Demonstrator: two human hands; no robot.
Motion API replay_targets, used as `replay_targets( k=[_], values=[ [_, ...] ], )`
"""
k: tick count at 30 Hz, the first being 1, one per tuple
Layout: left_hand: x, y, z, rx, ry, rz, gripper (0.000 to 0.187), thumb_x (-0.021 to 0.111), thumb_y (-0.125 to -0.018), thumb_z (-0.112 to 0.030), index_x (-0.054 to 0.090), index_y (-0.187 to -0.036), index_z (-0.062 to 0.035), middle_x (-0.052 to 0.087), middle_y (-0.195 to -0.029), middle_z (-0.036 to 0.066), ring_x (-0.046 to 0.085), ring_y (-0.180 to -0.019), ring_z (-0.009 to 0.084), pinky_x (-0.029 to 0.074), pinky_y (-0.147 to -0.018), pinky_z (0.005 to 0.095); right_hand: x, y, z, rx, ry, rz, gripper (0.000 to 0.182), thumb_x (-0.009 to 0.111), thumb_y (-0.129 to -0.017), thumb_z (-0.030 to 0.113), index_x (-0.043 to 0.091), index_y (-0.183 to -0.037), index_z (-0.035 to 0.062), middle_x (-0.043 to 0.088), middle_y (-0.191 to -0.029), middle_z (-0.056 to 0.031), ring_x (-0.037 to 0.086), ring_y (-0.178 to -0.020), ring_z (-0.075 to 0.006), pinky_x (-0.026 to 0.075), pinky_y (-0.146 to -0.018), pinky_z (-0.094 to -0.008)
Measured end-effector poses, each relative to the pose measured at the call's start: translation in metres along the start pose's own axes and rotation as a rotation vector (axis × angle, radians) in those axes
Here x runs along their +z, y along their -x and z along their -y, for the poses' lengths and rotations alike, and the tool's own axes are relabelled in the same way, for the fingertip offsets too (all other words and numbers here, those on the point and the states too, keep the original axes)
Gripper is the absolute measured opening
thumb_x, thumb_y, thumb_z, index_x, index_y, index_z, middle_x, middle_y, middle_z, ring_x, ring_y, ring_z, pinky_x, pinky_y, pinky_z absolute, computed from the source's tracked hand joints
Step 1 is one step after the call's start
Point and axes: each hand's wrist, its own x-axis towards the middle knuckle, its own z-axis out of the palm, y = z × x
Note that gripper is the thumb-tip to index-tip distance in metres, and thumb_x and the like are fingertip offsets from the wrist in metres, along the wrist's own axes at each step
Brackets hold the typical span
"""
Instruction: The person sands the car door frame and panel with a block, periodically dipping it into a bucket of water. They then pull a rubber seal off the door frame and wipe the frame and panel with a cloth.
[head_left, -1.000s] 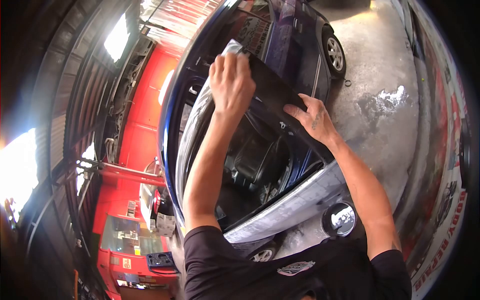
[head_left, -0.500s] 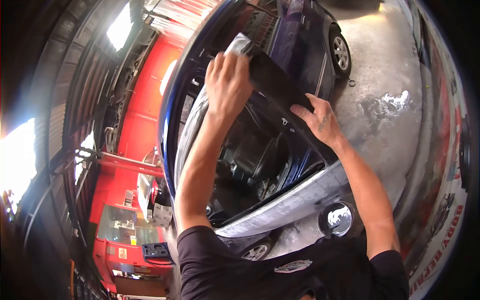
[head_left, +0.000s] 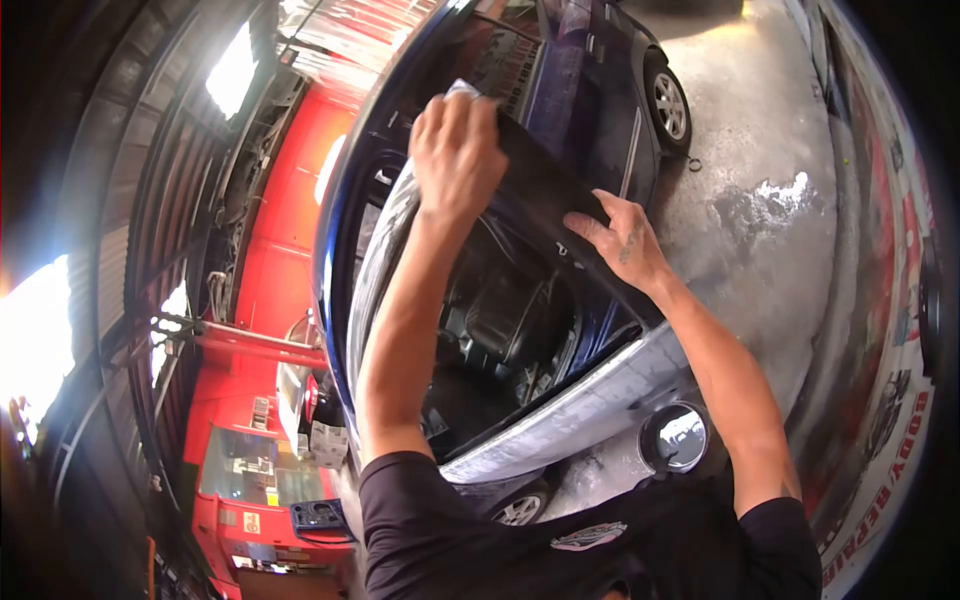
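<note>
My left hand (head_left: pixel 455 155) is closed at the top corner of the car door's window frame (head_left: pixel 385 230), its fingers curled over a grey sheet (head_left: pixel 462 88) that only partly shows. The frame looks whitish and sanded. My right hand (head_left: pixel 622 240) rests on the dark door pillar (head_left: pixel 560 200), with its thumb on the near face and its fingers curled round the far edge. The door's lower panel (head_left: pixel 570 410) has a dull grey, scuffed surface. Through the window opening the seat (head_left: pixel 500 315) of the blue car is visible.
A bucket of liquid (head_left: pixel 675 438) stands on the wet concrete floor (head_left: pixel 750 290) beside the door. The car's rear wheel (head_left: pixel 668 102) is beyond. A red wall (head_left: pixel 280 230) and another vehicle (head_left: pixel 292 390) are at the left, with a banner (head_left: pixel 900 440) at the right.
My left hand has shifted slightly down over the corner, and less of the grey sheet shows. My right hand still holds the pillar. The view has moved a little.
</note>
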Motion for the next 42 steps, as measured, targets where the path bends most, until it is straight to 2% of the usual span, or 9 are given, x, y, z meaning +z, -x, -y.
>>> replay_targets(
  k=[7, 15, 17, 21, 24, 27, 35, 38, 42],
  values=[
    [-0.013, 0.032, 0.01, -0.058, -0.027, 0.035, 0.016, 0.07, -0.079, 0.003, 0.069, -0.092, -0.0061, 0.063, -0.085, 0.01, 0.066, -0.083, 0.0333, 0.055, -0.076, 0.046, 0.002, 0.001, -0.002, 0.005, -0.071, -0.019, 0.04, 0.078, -0.101, 0.031, 0.073, -0.113, -0.0062, 0.078, -0.089, -0.0204, 0.073, -0.078, -0.0222, 0.055, -0.079, -0.0378],
    [-0.01, 0.02, 0.014, 0.004, 0.008, 0.07, 0.021, 0.072, -0.071, -0.005, 0.066, -0.091, -0.0067, 0.062, -0.09, 0.008, 0.063, -0.089, 0.0304, 0.051, -0.08, 0.0441, 0.003, -0.003, -0.002, -0.08, -0.101, 0.013, 0.045, 0.078, -0.1, 0.038, 0.073, -0.11, -0.0056, 0.078, -0.089, -0.0222, 0.075, -0.081, -0.0242, 0.055, -0.079, -0.0392],
    [-0.011, 0.035, 0.011, -0.058, -0.006, 0.009, 0.018, 0.071, -0.075, 0.004, 0.066, -0.089, -0.0059, 0.061, -0.084, 0.009, 0.065, -0.084, 0.0326, 0.054, -0.076, 0.0451, 0.004, 0.0, -0.008, -0.051, -0.109, -0.029, 0.043, 0.079, -0.1, 0.035, 0.072, -0.11, -0.0066, 0.077, -0.089, -0.0233, 0.072, -0.078, -0.0221, 0.054, -0.078, -0.0387],
    [0.007, -0.024, 0.0, 0.069, 0.078, -0.019, 0.017, 0.068, -0.076, 0.004, 0.067, -0.09, -0.0053, 0.065, -0.09, 0.011, 0.066, -0.088, 0.0347, 0.055, -0.078, 0.0461, -0.006, 0.0, 0.012, 0.086, 0.088, 0.035, 0.044, 0.079, -0.1, 0.036, 0.071, -0.108, -0.0074, 0.075, -0.09, -0.026, 0.077, -0.084, -0.0331, 0.055, -0.077, -0.0414],
    [-0.003, -0.01, 0.006, 0.046, 0.055, 0.028, 0.015, 0.068, -0.077, 0.002, 0.068, -0.09, -0.0052, 0.066, -0.092, 0.012, 0.066, -0.089, 0.0353, 0.055, -0.08, 0.0471, -0.002, 0.003, 0.005, -0.075, -0.095, -0.01, 0.046, 0.08, -0.099, 0.036, 0.071, -0.108, -0.0086, 0.074, -0.088, -0.0273, 0.078, -0.084, -0.0355, 0.055, -0.077, -0.0422],
    [-0.016, 0.018, 0.007, -0.031, 0.006, 0.025, 0.014, 0.07, -0.078, 0.002, 0.068, -0.089, -0.0057, 0.064, -0.087, 0.01, 0.066, -0.089, 0.033, 0.054, -0.079, 0.047, 0.003, 0.0, -0.009, -0.079, -0.089, -0.037, 0.046, 0.079, -0.1, 0.036, 0.072, -0.111, -0.0081, 0.075, -0.087, -0.0261, 0.077, -0.08, -0.031, 0.055, -0.077, -0.0416],
    [-0.007, 0.02, 0.018, 0.012, -0.006, 0.066, 0.02, 0.071, -0.072, -0.006, 0.068, -0.091, -0.0072, 0.063, -0.09, 0.008, 0.063, -0.089, 0.03, 0.05, -0.079, 0.0441, -0.001, -0.004, -0.003, 0.03, -0.077, 0.092, 0.061, 0.081, -0.098, 0.04, 0.069, -0.124, -0.0143, 0.074, -0.094, -0.0329, 0.078, -0.099, -0.0416, 0.056, -0.083, -0.043],
    [0.002, 0.021, 0.011, -0.032, 0.003, 0.007, 0.021, 0.07, -0.071, 0.0, 0.068, -0.091, -0.0065, 0.065, -0.089, 0.009, 0.065, -0.086, 0.0328, 0.052, -0.078, 0.0458, 0.01, -0.002, -0.025, -0.077, 0.032, -0.097, 0.045, 0.08, -0.099, 0.033, 0.072, -0.114, -0.0085, 0.075, -0.093, -0.029, 0.079, -0.088, -0.0347, 0.056, -0.079, -0.0409],
    [0.003, -0.027, 0.0, 0.034, 0.05, 0.108, 0.022, 0.069, -0.074, 0.003, 0.068, -0.093, -0.0054, 0.067, -0.094, 0.011, 0.066, -0.091, 0.0351, 0.054, -0.082, 0.0477, 0.001, -0.004, -0.002, -0.049, -0.039, 0.015, 0.04, 0.079, -0.1, 0.032, 0.072, -0.111, -0.0065, 0.074, -0.091, -0.0284, 0.078, -0.084, -0.0346, 0.056, -0.077, -0.0409]
  ],
)
